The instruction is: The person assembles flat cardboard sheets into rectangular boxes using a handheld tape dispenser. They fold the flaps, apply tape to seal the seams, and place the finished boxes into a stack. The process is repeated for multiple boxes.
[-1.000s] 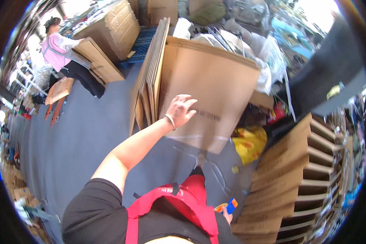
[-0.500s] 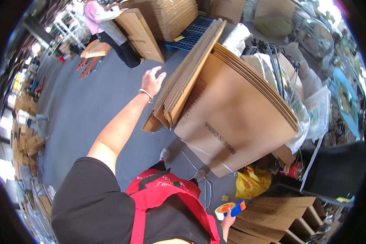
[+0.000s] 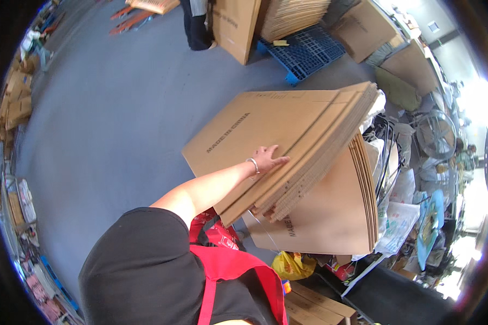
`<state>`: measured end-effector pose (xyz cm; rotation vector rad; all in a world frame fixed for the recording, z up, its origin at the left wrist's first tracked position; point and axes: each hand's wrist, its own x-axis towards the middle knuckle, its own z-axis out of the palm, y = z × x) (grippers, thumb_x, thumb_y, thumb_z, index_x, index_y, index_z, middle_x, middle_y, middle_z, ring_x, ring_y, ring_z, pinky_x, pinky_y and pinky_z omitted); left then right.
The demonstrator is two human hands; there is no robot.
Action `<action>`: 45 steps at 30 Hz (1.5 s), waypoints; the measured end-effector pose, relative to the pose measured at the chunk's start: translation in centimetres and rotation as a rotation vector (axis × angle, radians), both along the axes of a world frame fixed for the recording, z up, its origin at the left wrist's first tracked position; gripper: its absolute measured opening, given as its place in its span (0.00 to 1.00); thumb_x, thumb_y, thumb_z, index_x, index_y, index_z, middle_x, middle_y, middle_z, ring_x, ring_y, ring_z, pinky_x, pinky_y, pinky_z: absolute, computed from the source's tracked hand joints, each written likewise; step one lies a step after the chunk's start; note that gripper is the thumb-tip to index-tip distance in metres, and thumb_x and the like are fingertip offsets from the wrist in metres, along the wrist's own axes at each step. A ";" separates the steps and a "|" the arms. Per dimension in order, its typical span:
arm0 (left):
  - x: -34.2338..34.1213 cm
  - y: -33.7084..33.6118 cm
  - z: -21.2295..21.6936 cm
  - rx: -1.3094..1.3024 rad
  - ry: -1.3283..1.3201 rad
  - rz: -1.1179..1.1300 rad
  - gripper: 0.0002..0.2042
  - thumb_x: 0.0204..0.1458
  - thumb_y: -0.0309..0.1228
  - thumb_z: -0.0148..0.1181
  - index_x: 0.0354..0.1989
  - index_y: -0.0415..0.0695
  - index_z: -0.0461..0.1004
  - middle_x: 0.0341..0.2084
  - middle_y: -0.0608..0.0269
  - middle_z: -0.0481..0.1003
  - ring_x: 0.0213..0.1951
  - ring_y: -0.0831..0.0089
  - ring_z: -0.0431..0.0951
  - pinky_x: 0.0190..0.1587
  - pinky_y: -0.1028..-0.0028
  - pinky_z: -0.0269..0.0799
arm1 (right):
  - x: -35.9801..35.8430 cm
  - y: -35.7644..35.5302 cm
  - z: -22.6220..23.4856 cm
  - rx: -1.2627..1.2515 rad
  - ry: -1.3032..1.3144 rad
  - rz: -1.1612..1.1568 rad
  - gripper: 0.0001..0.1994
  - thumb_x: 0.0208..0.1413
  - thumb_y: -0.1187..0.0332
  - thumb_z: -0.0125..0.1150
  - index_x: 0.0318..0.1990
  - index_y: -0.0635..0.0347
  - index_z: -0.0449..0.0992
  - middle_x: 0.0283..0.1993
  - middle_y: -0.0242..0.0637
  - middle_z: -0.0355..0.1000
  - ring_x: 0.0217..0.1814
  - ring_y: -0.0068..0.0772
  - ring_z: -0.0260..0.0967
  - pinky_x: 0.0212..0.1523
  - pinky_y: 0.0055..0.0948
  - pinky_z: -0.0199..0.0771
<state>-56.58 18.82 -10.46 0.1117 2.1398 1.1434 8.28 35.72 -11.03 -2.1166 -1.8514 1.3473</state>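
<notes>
My left hand (image 3: 269, 161) lies with fingers spread on the outer face of a stack of flattened cardboard boxes (image 3: 309, 157), close to its folded edge. The stack leans tilted against another bundle of flat cardboard (image 3: 336, 216) behind it. A bracelet circles my left wrist. My right hand is hidden behind my red apron (image 3: 238, 260). Only a small blue and orange bit of a tape dispenser (image 3: 286, 287) shows at the apron's right edge.
A yellow plastic bag (image 3: 294, 266) lies by the bundle's foot, with folded brown cartons (image 3: 314, 303) nearer me. Farther off are a blue pallet (image 3: 309, 54) and a person's legs (image 3: 197, 24). Wrapped metal parts and bags (image 3: 401, 216) crowd the right side.
My left hand has come down from the air onto the cardboard stack, which now shows its broad printed face. The right hand with the tape dispenser has gone out of sight. The view has turned.
</notes>
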 end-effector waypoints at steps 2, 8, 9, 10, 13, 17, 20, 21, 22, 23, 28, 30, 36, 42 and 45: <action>-1.1 0.1 0.1 0.017 -0.011 -0.016 0.58 0.42 0.79 0.57 0.78 0.55 0.53 0.73 0.38 0.53 0.74 0.43 0.51 0.73 0.49 0.53 | -3.3 -1.2 1.3 -0.008 -0.051 0.022 0.14 0.52 0.65 0.77 0.34 0.65 0.77 0.32 0.31 0.76 0.31 0.26 0.73 0.38 0.33 0.75; -4.3 -0.5 0.5 0.032 0.013 -0.087 0.59 0.40 0.75 0.64 0.78 0.55 0.51 0.73 0.37 0.50 0.74 0.38 0.50 0.73 0.46 0.53 | -9.4 -3.6 4.0 -0.021 -0.130 0.082 0.16 0.51 0.64 0.78 0.37 0.65 0.77 0.34 0.32 0.77 0.33 0.27 0.73 0.39 0.33 0.75; -4.8 -0.6 0.4 0.043 0.025 -0.104 0.59 0.40 0.71 0.68 0.78 0.55 0.51 0.74 0.36 0.48 0.74 0.37 0.49 0.72 0.44 0.54 | -10.2 -3.9 4.5 -0.023 -0.143 0.095 0.16 0.51 0.64 0.78 0.38 0.65 0.77 0.34 0.32 0.77 0.33 0.27 0.73 0.39 0.33 0.75; -5.2 -0.7 1.1 0.033 0.031 -0.121 0.58 0.40 0.70 0.70 0.78 0.56 0.51 0.74 0.36 0.48 0.74 0.37 0.49 0.72 0.43 0.54 | -10.5 -4.3 4.7 -0.026 -0.152 0.099 0.16 0.51 0.64 0.78 0.38 0.65 0.77 0.35 0.32 0.77 0.33 0.27 0.73 0.40 0.33 0.75; -6.8 -1.1 3.2 0.015 0.045 -0.163 0.58 0.39 0.65 0.74 0.78 0.57 0.51 0.74 0.36 0.46 0.74 0.37 0.48 0.72 0.42 0.55 | -12.0 -5.1 5.6 -0.030 -0.169 0.113 0.17 0.51 0.64 0.78 0.40 0.65 0.77 0.36 0.33 0.77 0.34 0.27 0.74 0.40 0.33 0.76; -7.3 -1.3 4.0 0.021 0.092 -0.161 0.58 0.38 0.59 0.77 0.78 0.59 0.50 0.75 0.36 0.43 0.74 0.34 0.46 0.72 0.42 0.55 | -12.7 -6.1 6.4 -0.023 -0.177 0.124 0.18 0.51 0.64 0.78 0.42 0.65 0.77 0.37 0.34 0.77 0.35 0.28 0.74 0.41 0.33 0.76; -6.5 -0.8 4.4 0.014 0.217 -0.100 0.50 0.40 0.51 0.75 0.74 0.52 0.58 0.70 0.35 0.55 0.70 0.36 0.57 0.69 0.46 0.62 | -13.1 -6.8 6.8 -0.016 -0.172 0.133 0.19 0.50 0.64 0.79 0.43 0.65 0.77 0.38 0.34 0.78 0.36 0.28 0.74 0.42 0.33 0.76; -6.2 -0.5 4.7 0.011 0.272 -0.077 0.47 0.41 0.49 0.74 0.72 0.48 0.62 0.68 0.35 0.61 0.68 0.38 0.63 0.68 0.48 0.66 | -13.5 -6.9 6.9 -0.008 -0.163 0.134 0.20 0.50 0.63 0.79 0.44 0.65 0.77 0.38 0.34 0.78 0.36 0.28 0.74 0.42 0.33 0.76; -6.7 -0.3 4.6 0.057 0.260 -0.137 0.42 0.41 0.46 0.73 0.68 0.45 0.66 0.62 0.36 0.67 0.64 0.40 0.68 0.65 0.50 0.69 | -13.8 -6.9 6.9 0.000 -0.156 0.146 0.20 0.50 0.63 0.79 0.44 0.65 0.77 0.38 0.34 0.78 0.36 0.28 0.74 0.42 0.33 0.76; -7.8 -0.2 4.3 0.104 0.250 -0.201 0.38 0.42 0.44 0.71 0.63 0.42 0.71 0.56 0.37 0.72 0.59 0.41 0.73 0.63 0.53 0.72 | -14.2 -6.5 7.1 0.017 -0.142 0.161 0.20 0.50 0.63 0.79 0.45 0.65 0.77 0.39 0.35 0.78 0.37 0.28 0.74 0.43 0.33 0.77; -11.7 -4.5 6.2 0.295 0.597 -0.088 0.23 0.43 0.36 0.66 0.49 0.37 0.79 0.38 0.38 0.81 0.43 0.46 0.83 0.49 0.57 0.80 | -20.9 -6.5 10.2 0.042 0.170 0.140 0.42 0.53 0.66 0.77 0.72 0.65 0.60 0.64 0.44 0.69 0.59 0.33 0.71 0.63 0.35 0.69; -13.3 -7.1 11.1 0.186 0.516 -0.201 0.31 0.44 0.33 0.64 0.61 0.41 0.73 0.41 0.40 0.82 0.38 0.49 0.84 0.45 0.58 0.81 | -23.6 -8.0 11.6 0.239 0.115 0.123 0.44 0.56 0.66 0.74 0.76 0.62 0.55 0.68 0.42 0.66 0.64 0.34 0.67 0.67 0.34 0.66; -19.0 -19.9 14.1 -0.064 0.963 -0.081 0.17 0.59 0.26 0.54 0.56 0.48 0.78 0.44 0.49 0.82 0.46 0.52 0.83 0.47 0.58 0.82 | -30.4 -6.9 13.3 0.158 0.426 0.062 0.30 0.65 0.69 0.64 0.74 0.55 0.62 0.68 0.40 0.67 0.65 0.34 0.67 0.68 0.35 0.65; -21.7 -25.6 14.3 -0.160 0.776 -0.074 0.29 0.51 0.27 0.59 0.65 0.57 0.62 0.35 0.38 0.80 0.40 0.39 0.82 0.46 0.49 0.79 | -35.8 -5.3 12.0 0.067 0.544 0.039 0.25 0.67 0.67 0.63 0.70 0.55 0.69 0.63 0.40 0.71 0.59 0.32 0.72 0.62 0.34 0.73; -19.7 -23.3 16.4 -0.141 0.798 -0.021 0.29 0.51 0.25 0.57 0.63 0.60 0.65 0.31 0.43 0.81 0.36 0.41 0.82 0.41 0.51 0.79 | -37.9 -3.6 10.9 -0.029 0.650 0.067 0.19 0.70 0.69 0.57 0.66 0.59 0.72 0.60 0.38 0.74 0.57 0.30 0.74 0.58 0.31 0.77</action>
